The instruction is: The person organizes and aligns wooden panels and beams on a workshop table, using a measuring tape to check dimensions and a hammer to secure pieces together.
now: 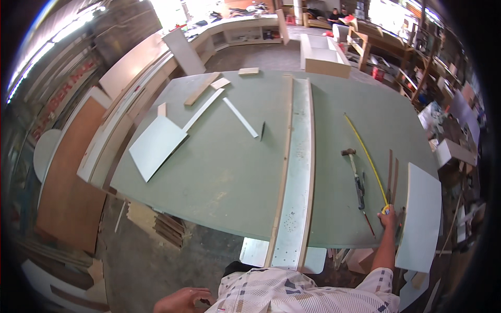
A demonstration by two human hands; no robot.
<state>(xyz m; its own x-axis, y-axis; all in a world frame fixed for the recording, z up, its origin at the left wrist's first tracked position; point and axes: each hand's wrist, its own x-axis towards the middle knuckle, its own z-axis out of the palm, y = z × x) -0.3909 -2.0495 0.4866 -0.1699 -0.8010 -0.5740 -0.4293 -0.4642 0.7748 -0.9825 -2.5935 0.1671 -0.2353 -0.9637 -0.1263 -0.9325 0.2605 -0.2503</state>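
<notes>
Head view, workshop bench. R. hand (pixel 389 218) closed around the yellow tape-measure case (pixel 385 209) at the near-right edge of the workbench (pixel 219 177); the yellow tape blade (pixel 365 151) runs out from the case diagonally up-left across the top. L. hand (pixel 182 301) low at the near edge of view, below bench level, fingers curled, beside the checked shirt (pixel 292 295); cannot tell whether it holds anything.

Just left of the blade: hammer (pixel 355 172), head away from the person, handle toward the hand. Right of the blade: two thin dark strips (pixel 392 175), then a pale panel (pixel 420 216) overhanging the bench's right edge.

Centre: long pale board w/ wooden edge strips (pixel 296 172), lying lengthwise, near end projecting past the bench edge. Left part: light-grey square panel (pixel 155 146), white narrow strips (pixel 240 117), small wood offcuts (pixel 214 83) at far side.

Bench top: large, dull green, matt sheet. Room: concrete floor, brown sheet boards (pixel 73 182) leaning at left, stacked offcuts (pixel 169 227) under the bench, white cabinet carcass (pixel 323 55) beyond, shelving and bright openings at the far wall.
</notes>
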